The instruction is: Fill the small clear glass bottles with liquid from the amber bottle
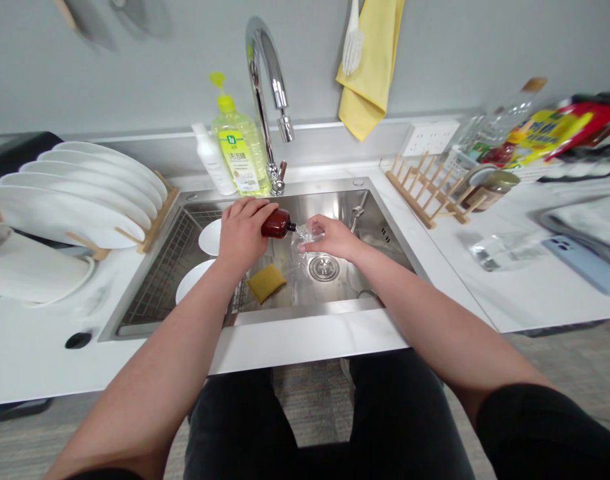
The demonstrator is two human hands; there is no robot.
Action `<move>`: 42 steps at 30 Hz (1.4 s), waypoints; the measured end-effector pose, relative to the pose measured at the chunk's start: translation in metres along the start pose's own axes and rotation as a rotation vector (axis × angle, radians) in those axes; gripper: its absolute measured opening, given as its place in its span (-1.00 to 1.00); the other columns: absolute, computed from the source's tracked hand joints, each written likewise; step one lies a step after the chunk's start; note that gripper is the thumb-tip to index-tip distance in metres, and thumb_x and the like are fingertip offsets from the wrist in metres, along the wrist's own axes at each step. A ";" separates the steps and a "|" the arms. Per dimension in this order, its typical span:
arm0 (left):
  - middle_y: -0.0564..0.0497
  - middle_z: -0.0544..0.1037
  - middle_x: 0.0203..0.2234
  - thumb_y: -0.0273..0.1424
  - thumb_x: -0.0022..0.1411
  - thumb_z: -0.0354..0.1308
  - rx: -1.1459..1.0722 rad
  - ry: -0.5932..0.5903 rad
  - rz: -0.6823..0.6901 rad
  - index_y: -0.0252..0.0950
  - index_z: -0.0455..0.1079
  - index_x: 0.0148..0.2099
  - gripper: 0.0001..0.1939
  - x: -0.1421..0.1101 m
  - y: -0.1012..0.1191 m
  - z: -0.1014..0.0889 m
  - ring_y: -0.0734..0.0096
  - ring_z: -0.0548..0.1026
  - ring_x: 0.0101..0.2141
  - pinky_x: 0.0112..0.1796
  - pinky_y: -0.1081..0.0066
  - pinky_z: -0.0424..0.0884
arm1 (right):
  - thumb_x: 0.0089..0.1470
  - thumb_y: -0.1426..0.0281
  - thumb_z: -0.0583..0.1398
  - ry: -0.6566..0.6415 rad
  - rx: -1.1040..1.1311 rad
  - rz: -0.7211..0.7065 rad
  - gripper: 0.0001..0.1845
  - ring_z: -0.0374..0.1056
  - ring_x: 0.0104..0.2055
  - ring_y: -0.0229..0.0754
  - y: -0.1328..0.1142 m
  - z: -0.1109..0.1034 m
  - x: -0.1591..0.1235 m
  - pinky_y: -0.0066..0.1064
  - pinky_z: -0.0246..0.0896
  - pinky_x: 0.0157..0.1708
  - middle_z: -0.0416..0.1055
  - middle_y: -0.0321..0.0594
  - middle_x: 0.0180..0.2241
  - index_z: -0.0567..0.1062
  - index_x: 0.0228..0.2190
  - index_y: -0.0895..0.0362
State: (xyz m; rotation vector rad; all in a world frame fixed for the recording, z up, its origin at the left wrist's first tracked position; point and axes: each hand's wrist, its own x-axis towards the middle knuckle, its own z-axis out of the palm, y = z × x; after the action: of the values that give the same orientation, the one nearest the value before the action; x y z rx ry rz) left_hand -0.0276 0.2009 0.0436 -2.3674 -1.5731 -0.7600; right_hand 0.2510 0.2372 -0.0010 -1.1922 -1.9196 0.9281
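Over the stainless steel sink [329, 220], my left hand [242, 235] grips a dark reddish-brown bottle [276, 223], tilted on its side with its black tip pointing right. That tip nearly touches a crumpled piece of clear plastic [305, 239], held in the fingers of my right hand [331, 238]. The plastic's exact shape is hard to make out. Below the hands lie a yellow scouring sponge [266, 282] and the sink drain [323, 268]. Two white plates [195, 280] rest partly hidden under my left forearm.
A wire rack [159, 273] lines the sink's left side. Behind it stand a chrome faucet [267, 80] and a yellow dish soap bottle [239, 150]. White plates fill a wooden rack [79, 193] at left. A wooden rack [429, 190], jars, and a phone [585, 263] sit at right.
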 end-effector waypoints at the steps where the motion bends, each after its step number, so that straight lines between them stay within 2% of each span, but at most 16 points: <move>1: -0.10 0.59 0.40 -0.49 0.35 0.29 0.000 0.002 0.003 0.03 0.46 0.52 -0.26 0.000 0.000 0.000 -0.26 0.37 0.43 0.35 -0.23 0.25 | -0.17 0.11 0.65 0.002 -0.005 0.001 -0.38 0.57 -0.08 0.04 0.000 0.000 0.000 -0.12 0.46 0.03 0.66 -0.21 -0.12 0.60 -0.12 0.02; 10: -0.09 0.58 0.41 -0.49 0.31 0.29 -0.001 -0.003 -0.006 0.04 0.44 0.53 -0.21 0.001 0.000 -0.001 -0.27 0.35 0.44 0.37 -0.24 0.24 | -0.17 0.11 0.66 0.005 -0.037 0.012 -0.33 0.60 -0.04 0.06 -0.002 0.000 0.000 -0.09 0.47 0.09 0.66 -0.20 -0.09 0.61 -0.07 0.02; 21: -0.09 0.58 0.41 -0.46 0.37 0.27 0.002 0.020 0.008 0.00 0.49 0.49 -0.31 0.001 -0.003 0.002 -0.21 0.34 0.44 0.38 -0.19 0.22 | -0.16 0.08 0.66 -0.001 -0.012 -0.018 -0.32 0.61 0.02 0.10 0.004 0.001 0.002 -0.05 0.48 0.13 0.68 -0.20 -0.08 0.59 -0.07 0.01; 32: -0.09 0.58 0.41 -0.48 0.35 0.29 -0.005 0.024 0.016 0.05 0.46 0.52 -0.26 0.000 -0.003 0.002 -0.24 0.34 0.45 0.41 -0.22 0.17 | -0.13 0.12 0.67 -0.004 -0.011 -0.026 -0.33 0.63 0.04 0.10 0.005 0.002 0.002 -0.04 0.49 0.19 0.68 -0.16 -0.06 0.60 -0.05 0.03; 37: -0.09 0.60 0.39 -0.47 0.37 0.29 0.012 0.054 0.033 0.02 0.49 0.48 -0.32 -0.001 -0.004 0.003 -0.22 0.36 0.44 0.41 -0.20 0.17 | -0.13 0.13 0.67 0.001 -0.011 -0.028 -0.33 0.64 0.04 0.11 0.006 0.003 0.002 -0.02 0.50 0.20 0.70 -0.15 -0.04 0.60 -0.04 0.01; 42: -0.07 0.60 0.39 -0.48 0.36 0.30 0.004 0.058 0.034 0.06 0.48 0.49 -0.29 0.000 -0.005 0.004 -0.23 0.36 0.45 0.42 -0.21 0.15 | -0.14 0.12 0.68 0.004 -0.015 -0.024 -0.32 0.64 0.06 0.12 0.006 0.003 0.002 0.01 0.50 0.20 0.70 -0.16 -0.03 0.60 -0.04 0.00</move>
State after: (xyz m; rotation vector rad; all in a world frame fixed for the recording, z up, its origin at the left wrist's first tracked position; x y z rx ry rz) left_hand -0.0307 0.2041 0.0398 -2.3416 -1.5058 -0.8102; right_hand 0.2505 0.2404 -0.0074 -1.1764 -1.9365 0.8998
